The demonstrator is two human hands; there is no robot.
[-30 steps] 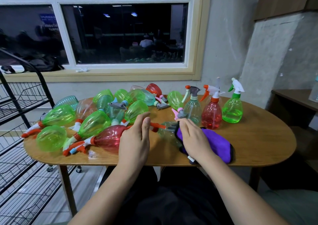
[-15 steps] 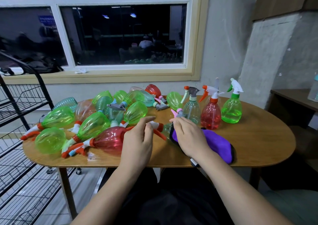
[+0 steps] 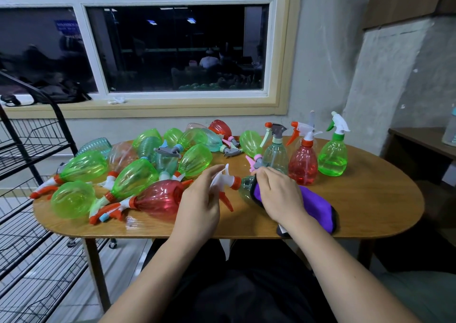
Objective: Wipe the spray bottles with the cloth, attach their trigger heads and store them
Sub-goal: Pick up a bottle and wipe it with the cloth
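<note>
Clear spray bottle [image 3: 245,189] is found lying on its side near the front edge of the desk [image 3: 370,199], directly ahead of the person and between the two hands. Most of its body is hidden under the purple cloth [image 3: 313,201]. Its long axis is laid roughly left to right, with the neck turned leftward. At that neck the orange collar [image 3: 236,181] of a white trigger head [image 3: 223,178] is met, with the red lever [image 3: 226,201] hanging down toward the desk. Whether the collar is already threaded on or only set against the neck cannot be told. The coming move is judged to turn on this line-up: head and neck are held on one axis, so that a twist may be given about it. The trigger head is pinched by the left hand [image 3: 197,206], which is the nearer to it, thumb and fingers being closed on the white body from the left. The right hand [image 3: 278,194] is curled over the cloth and the bottle beneath, knuckles up, and the bottle is clamped through the cloth. Just behind, three upright bottles [image 3: 303,164] with heads fitted are stood in a row. To the left a heap of lying bottles [image 3: 138,177] is spread over the desk, and beyond it a black wire rack [image 3: 32,150] is seen.
</note>
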